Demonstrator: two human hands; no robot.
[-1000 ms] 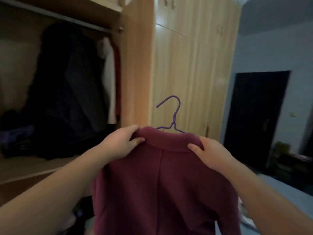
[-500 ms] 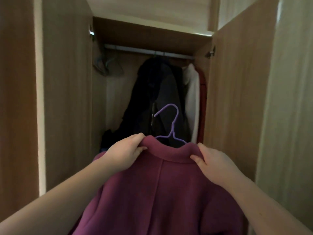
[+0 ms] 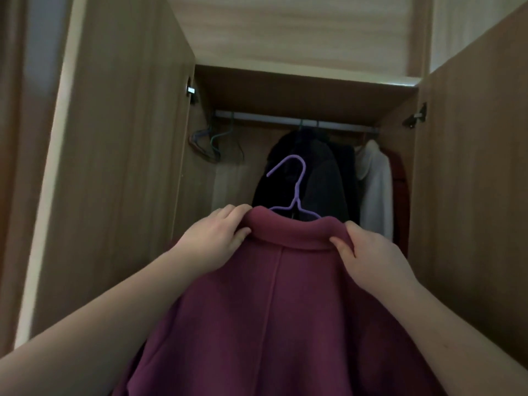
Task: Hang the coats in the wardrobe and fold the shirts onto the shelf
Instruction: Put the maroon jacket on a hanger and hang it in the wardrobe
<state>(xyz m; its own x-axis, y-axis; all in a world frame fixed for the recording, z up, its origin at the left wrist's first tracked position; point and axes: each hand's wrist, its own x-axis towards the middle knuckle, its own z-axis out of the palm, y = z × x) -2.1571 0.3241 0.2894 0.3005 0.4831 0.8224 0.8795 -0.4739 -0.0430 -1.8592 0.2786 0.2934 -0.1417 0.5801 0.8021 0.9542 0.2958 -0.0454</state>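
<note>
Maroon coat (image 3: 274,310) hanging on purple hanger (image 3: 295,192) | left hand (image 3: 214,238), right hand (image 3: 371,258) both gripping collar | below rail (image 3: 294,120)

We record two bare forearms entering from the lower corners, uncovered from the frame edge to the wrist; no sleeve, cuff or glove is worn. The left hand (image 3: 217,238) and the right hand (image 3: 371,258) carry no ring, watch or band on their visible surfaces.
</note>
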